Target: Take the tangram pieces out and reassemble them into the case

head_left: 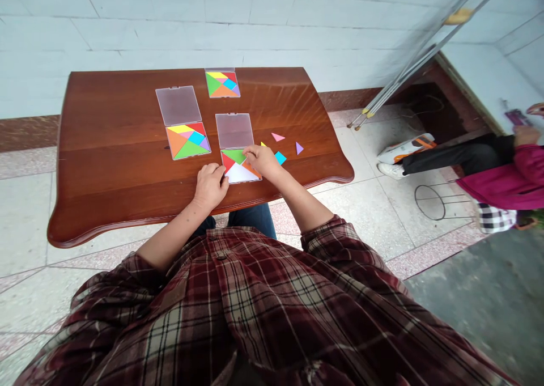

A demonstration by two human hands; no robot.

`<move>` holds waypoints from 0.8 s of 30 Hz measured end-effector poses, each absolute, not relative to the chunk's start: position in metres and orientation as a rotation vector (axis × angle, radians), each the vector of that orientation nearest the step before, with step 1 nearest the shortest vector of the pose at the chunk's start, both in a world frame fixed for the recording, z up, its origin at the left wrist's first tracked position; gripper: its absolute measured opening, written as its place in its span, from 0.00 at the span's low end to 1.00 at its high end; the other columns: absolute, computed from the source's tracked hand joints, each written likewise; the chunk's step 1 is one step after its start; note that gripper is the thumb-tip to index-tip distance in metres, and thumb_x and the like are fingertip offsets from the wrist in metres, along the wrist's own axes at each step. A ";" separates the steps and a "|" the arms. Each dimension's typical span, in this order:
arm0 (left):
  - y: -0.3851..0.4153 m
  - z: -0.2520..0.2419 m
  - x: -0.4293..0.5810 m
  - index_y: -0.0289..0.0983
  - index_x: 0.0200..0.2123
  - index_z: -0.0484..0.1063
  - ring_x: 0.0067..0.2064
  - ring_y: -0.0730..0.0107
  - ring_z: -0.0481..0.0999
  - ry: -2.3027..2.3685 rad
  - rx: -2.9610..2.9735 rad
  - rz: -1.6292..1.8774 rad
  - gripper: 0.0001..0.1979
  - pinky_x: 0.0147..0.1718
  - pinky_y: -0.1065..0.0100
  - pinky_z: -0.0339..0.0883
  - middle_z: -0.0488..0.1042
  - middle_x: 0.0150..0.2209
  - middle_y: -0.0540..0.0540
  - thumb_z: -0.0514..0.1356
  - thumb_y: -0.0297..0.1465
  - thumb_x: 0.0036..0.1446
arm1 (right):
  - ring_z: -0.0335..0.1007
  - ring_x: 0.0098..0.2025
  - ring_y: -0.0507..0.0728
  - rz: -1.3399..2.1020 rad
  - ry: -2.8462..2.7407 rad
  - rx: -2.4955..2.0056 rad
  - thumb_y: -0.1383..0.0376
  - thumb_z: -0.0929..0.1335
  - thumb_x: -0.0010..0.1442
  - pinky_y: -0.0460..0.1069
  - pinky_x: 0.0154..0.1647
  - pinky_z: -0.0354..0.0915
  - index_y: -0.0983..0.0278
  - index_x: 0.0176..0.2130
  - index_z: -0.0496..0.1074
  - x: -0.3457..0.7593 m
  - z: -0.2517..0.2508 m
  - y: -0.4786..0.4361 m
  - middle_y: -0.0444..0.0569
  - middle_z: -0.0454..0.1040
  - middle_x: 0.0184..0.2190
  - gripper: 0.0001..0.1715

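My right hand (262,160) sits on the nearest tangram tray (240,173), fingertips at the green triangle (234,156); whether they grip a piece is hidden. My left hand (210,186) rests against the tray's near left corner, holding nothing visible. That tray also shows a white triangle (238,173), a red triangle (227,161) and an orange piece (251,169). Its frosted lid (234,131) lies open beyond it. Loose to the right lie a blue square (280,158), a pink triangle (277,137), a purple triangle (300,148) and a small yellow piece (263,144).
Two filled tangram trays (187,141) (222,83) stand farther back on the brown wooden table (110,153). To the right, a person in a magenta sleeve (501,185) sits beside a wire stand (437,202). Metal poles (425,51) lean there.
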State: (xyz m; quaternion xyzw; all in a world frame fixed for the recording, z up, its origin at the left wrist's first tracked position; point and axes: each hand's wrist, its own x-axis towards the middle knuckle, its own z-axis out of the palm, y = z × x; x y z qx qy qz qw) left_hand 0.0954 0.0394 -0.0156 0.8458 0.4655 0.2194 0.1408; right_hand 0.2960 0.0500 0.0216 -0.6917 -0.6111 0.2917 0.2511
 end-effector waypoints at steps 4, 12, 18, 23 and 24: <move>0.039 -0.014 0.096 0.35 0.48 0.73 0.49 0.51 0.70 1.347 2.437 0.624 0.16 0.51 0.52 0.65 0.72 0.46 0.37 0.53 0.31 0.60 | 0.71 0.35 0.53 0.726 -1.912 -1.889 0.70 0.62 0.61 0.47 0.39 0.62 0.64 0.38 0.76 0.284 0.026 0.050 0.45 0.77 0.32 0.13; 0.038 -0.012 0.097 0.36 0.46 0.71 0.50 0.51 0.70 1.395 2.407 0.670 0.14 0.52 0.52 0.65 0.71 0.47 0.38 0.55 0.32 0.57 | 0.72 0.44 0.60 0.464 -2.184 -2.056 0.64 0.66 0.63 0.49 0.38 0.62 0.63 0.48 0.74 0.266 0.026 0.048 0.54 0.77 0.45 0.14; 0.037 -0.011 0.098 0.33 0.44 0.73 0.53 0.46 0.68 1.482 2.387 0.603 0.14 0.53 0.48 0.63 0.69 0.54 0.34 0.57 0.34 0.57 | 0.72 0.45 0.60 0.393 -2.243 -2.077 0.63 0.63 0.67 0.49 0.38 0.61 0.64 0.47 0.74 0.262 0.024 0.049 0.55 0.76 0.46 0.14; 0.035 -0.009 0.098 0.33 0.44 0.74 0.53 0.47 0.68 1.470 2.413 0.550 0.15 0.53 0.49 0.62 0.70 0.53 0.34 0.56 0.34 0.58 | 0.73 0.43 0.59 0.361 -2.242 -2.059 0.63 0.62 0.67 0.50 0.37 0.62 0.65 0.47 0.74 0.262 0.022 0.048 0.55 0.75 0.46 0.15; 0.035 -0.008 0.098 0.33 0.44 0.75 0.53 0.47 0.68 1.470 2.418 0.545 0.15 0.52 0.50 0.62 0.70 0.53 0.35 0.56 0.34 0.58 | 0.73 0.43 0.59 0.363 -2.236 -2.055 0.63 0.62 0.67 0.50 0.37 0.62 0.65 0.47 0.74 0.262 0.021 0.048 0.55 0.76 0.46 0.14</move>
